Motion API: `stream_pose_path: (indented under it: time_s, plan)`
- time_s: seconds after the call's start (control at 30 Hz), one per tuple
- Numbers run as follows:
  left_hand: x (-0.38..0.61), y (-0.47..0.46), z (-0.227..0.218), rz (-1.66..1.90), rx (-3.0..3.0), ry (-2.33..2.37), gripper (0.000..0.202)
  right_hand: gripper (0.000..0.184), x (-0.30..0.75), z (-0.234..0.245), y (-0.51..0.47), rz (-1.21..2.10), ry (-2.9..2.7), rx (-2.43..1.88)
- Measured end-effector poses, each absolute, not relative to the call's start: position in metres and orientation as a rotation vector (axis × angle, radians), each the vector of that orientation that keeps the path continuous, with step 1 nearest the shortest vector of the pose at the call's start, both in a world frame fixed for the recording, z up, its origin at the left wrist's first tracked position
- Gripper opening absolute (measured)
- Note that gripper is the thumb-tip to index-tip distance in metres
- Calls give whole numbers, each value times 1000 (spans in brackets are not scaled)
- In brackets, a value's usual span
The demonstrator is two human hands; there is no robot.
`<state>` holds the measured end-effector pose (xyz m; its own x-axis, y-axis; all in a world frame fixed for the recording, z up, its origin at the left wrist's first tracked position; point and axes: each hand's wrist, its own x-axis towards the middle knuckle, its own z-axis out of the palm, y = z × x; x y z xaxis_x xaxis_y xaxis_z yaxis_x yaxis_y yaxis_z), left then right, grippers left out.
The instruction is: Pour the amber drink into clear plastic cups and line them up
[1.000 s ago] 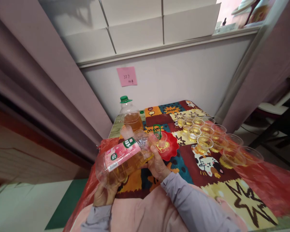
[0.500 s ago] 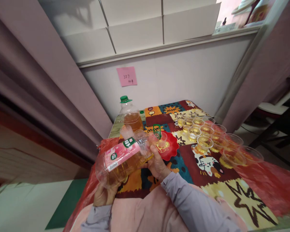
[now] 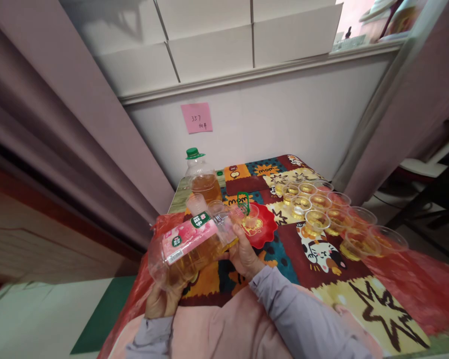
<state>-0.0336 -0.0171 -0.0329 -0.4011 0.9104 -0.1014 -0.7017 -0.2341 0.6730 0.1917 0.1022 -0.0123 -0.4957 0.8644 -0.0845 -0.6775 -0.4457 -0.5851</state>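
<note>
A large clear plastic bottle (image 3: 198,249) with a pink label and amber liquid lies tilted between my hands, its neck toward the right. My left hand (image 3: 163,299) supports its base from below. My right hand (image 3: 243,253) grips it near the shoulder. The bottle's mouth, with a green ring handle (image 3: 243,202) by it, is over a clear plastic cup (image 3: 252,217) on a red scalloped plate (image 3: 266,232). Whether liquid is flowing I cannot tell.
Several clear cups of yellow liquid (image 3: 317,222) stand in rows at the right. A second bottle (image 3: 205,184) with a green cap is at the back left, near a stack of cups (image 3: 196,203). A patterned mat (image 3: 288,264) covers the table.
</note>
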Motion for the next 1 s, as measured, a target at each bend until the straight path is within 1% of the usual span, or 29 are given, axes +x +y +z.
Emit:
stream_pose_path:
  time_s: [0.23,0.43,0.53,0.67,0.73,0.87,1.0]
  plan:
    - [-32,-15,-30,1863,396,714,73,70,193,-10,102,2037,-632,-461]
    - [-25,-19,-19,1834,357,809,79,72,193,-8,101,2038,-631,-460]
    - [-28,-19,-21,1805,362,737,80,70,193,-8,101,2044,-627,-453]
    - [-30,-17,-26,1839,409,663,86,73,193,-8,101,2048,-626,-460]
    - [-29,-16,-26,1853,428,712,83,73,193,-9,101,2042,-627,-459]
    - [-25,-18,-21,1797,425,804,69,70,192,-10,101,2034,-611,-475]
    - [-22,-19,-15,1794,429,820,68,67,192,-9,102,2029,-598,-467]
